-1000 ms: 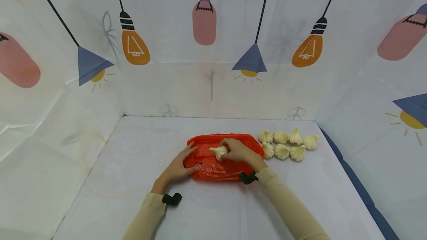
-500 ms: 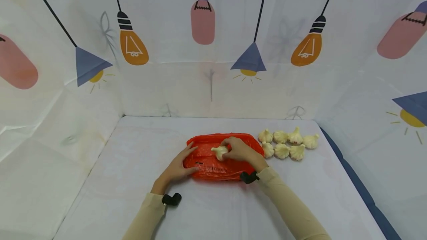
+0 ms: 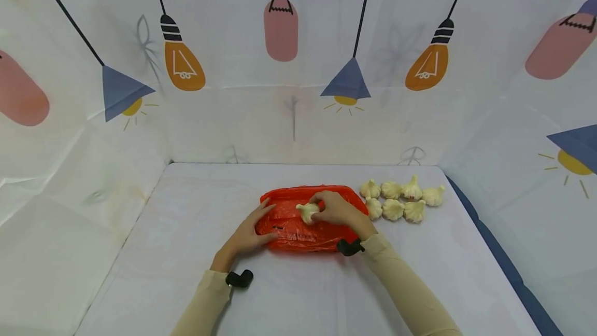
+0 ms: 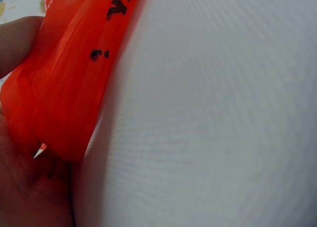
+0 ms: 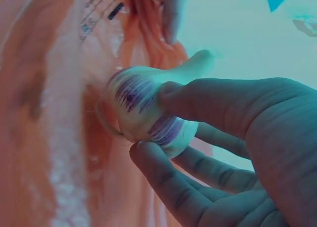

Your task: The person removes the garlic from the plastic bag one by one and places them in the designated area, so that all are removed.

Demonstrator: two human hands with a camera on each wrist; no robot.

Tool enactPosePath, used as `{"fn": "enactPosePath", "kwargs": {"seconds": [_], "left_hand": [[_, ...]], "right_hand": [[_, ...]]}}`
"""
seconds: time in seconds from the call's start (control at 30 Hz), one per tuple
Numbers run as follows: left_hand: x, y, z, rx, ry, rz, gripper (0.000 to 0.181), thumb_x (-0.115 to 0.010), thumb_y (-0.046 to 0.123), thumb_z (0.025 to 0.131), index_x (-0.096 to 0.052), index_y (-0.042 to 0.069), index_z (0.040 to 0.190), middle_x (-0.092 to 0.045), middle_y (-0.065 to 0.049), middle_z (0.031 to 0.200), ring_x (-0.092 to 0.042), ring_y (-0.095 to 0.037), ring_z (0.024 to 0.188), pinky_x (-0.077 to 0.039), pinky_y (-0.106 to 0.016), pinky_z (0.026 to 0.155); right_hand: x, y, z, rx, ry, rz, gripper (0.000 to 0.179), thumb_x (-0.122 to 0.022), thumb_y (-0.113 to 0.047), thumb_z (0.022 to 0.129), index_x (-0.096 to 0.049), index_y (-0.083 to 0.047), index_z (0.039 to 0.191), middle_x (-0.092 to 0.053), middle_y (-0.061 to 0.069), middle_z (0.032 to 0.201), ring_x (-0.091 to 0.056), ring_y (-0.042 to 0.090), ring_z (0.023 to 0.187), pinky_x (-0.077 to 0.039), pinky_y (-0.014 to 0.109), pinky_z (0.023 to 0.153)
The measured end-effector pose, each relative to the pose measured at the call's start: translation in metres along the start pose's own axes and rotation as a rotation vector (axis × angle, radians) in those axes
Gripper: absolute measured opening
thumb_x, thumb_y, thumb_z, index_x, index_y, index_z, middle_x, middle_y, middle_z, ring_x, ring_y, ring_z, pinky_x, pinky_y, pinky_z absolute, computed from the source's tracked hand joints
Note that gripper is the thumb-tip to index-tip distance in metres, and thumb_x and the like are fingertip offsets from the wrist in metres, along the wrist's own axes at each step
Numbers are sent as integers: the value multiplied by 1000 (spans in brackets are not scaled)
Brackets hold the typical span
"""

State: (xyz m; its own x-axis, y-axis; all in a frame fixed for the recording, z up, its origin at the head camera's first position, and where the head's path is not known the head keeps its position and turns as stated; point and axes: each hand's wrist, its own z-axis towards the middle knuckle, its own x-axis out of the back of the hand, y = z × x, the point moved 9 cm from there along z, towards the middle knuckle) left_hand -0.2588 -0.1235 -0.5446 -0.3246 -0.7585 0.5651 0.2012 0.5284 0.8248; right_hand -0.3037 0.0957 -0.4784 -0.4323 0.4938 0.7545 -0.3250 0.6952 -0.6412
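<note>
A red plastic bag [image 3: 294, 232] with black print lies on the white table, spread into a tray-like shape with a raised rim. At its left end, my left hand [image 3: 248, 232] holds the bag's edge, thumb toward the front and fingers toward the back. In the left wrist view the crinkled bag [image 4: 69, 88] sits against the palm. Over the bag's middle, my right hand [image 3: 337, 210] pinches a garlic bulb [image 3: 306, 212] between thumb and fingers, its stem pointing left. The right wrist view shows purple streaks on this garlic bulb [image 5: 143, 106].
Several garlic bulbs [image 3: 393, 209] stand in two rows just right of the bag. White printed sheets [image 3: 224, 123] wall the table at the back and both sides. A dark blue strip [image 3: 489, 248] runs along the table's right edge.
The right hand and the garlic bulb have shifted very slightly right over the bag. The left hand keeps its place, and the head view has drifted a little.
</note>
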Motion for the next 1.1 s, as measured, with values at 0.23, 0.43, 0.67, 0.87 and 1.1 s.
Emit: {"fn": "enactPosePath", "kwargs": {"seconds": [0.23,0.43,0.67,0.87,1.1], "left_hand": [[1,-1,1,-4,12,8,84,-78,41,89,-39,24,160,-18,-1,173,-16,-37,159,-20,-68,123],[0,-2,1,2,8,6,84,-78,42,88,-39,24,160,-18,-3,173,-17,-38,159,-20,-69,123],[-1,0,-1,-6,13,7,85,-78,42,88,-38,22,161,-19,-4,173,-17,-37,159,-20,-68,123],[0,1,-2,14,18,-15,85,-79,41,88,-39,25,160,-18,-1,173,-15,-36,159,-18,-68,123],[-1,0,-2,4,17,-13,85,-79,40,88,-39,23,160,-18,-1,173,-15,-36,159,-18,-67,124]], "right_hand": [[16,-3,-7,-7,48,52,33,-78,-20,92,-71,-12,123,-70,2,120,-62,16,97,-54,32,80],[26,-1,-18,-8,78,139,36,-77,-23,93,-69,-14,126,-68,4,127,-69,15,94,-58,32,79],[40,4,-37,-42,129,241,42,-76,-22,94,-65,-12,133,-65,11,132,-72,24,105,-60,38,81],[61,11,-51,-57,223,308,44,-76,-24,95,-62,-12,135,-62,13,137,-71,29,110,-60,40,84],[83,29,-69,-81,349,362,46,-75,-25,96,-61,-11,137,-58,15,143,-69,34,115,-60,42,89]]}}
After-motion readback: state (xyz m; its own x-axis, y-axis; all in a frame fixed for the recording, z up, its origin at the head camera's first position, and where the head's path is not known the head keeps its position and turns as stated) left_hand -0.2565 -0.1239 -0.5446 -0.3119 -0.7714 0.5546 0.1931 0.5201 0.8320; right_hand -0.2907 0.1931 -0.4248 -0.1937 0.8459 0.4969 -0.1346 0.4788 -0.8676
